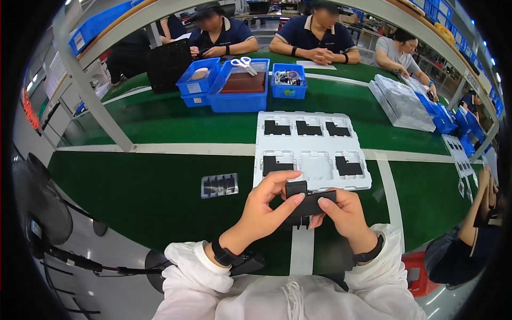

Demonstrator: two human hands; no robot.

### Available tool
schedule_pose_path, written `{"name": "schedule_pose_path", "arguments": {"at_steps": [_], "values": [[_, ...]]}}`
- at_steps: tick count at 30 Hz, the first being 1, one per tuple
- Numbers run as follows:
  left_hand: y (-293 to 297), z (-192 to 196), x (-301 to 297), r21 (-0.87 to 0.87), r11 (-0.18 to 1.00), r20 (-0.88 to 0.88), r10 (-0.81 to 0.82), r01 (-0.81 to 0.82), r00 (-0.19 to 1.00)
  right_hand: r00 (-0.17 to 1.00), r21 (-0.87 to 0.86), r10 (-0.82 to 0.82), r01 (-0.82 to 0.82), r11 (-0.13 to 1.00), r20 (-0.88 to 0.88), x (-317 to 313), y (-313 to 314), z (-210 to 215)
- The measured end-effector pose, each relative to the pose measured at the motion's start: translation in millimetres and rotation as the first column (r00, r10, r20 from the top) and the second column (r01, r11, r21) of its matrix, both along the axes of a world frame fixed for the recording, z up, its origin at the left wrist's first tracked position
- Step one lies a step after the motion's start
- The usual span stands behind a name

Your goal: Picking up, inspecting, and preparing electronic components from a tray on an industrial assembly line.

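Note:
Between my two hands is a flat black L-shaped part (318,204), held just over the near edge of a white moulded tray. My left hand (260,209) pinches its left end, thumb in front and index finger at the raised corner. My right hand (345,212) grips the right end, thumb pressed on the front face. Several similar black parts (277,128) lie in pockets of the white tray (304,144). Bare white plastic shows in the near row's middle pocket. Left of the tray lies a small clear packet (219,185) with black strips.
Behind the tray stand blue bins (238,103), one with white-handled scissors (244,65) on top, another with cables (288,78). Stacked white trays (402,104) lie at the right. A metal shelf post (101,85) rises at the left. Several people sit across the green table (160,176).

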State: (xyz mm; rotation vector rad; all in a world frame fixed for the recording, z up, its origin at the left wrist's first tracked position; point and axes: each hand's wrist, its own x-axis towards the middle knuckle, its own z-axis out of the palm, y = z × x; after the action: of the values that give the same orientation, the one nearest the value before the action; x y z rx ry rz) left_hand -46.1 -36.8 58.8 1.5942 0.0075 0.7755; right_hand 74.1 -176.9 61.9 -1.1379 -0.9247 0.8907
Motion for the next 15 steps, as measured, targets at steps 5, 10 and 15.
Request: {"name": "schedule_pose_path", "arguments": {"at_steps": [5, 10, 15], "values": [[7, -6, 3, -0.065, 0.979, 0.103, -0.185, 0.192, 0.977, 0.999, 0.065, -0.01, 0.013, 0.998, -0.046, -4, 2, -7], [4, -15, 6, -0.414, 0.801, 0.21, -0.378, 0.433, 0.901, 0.998, 0.03, -0.013, 0.016, 0.999, -0.067, -5, 0, -5], [3, -18, 6, -0.594, 0.61, 0.272, -0.462, 0.525, 0.844, 0.993, 0.016, 0.025, -0.023, 1.0, -0.115, -2, 6, -15]]}}
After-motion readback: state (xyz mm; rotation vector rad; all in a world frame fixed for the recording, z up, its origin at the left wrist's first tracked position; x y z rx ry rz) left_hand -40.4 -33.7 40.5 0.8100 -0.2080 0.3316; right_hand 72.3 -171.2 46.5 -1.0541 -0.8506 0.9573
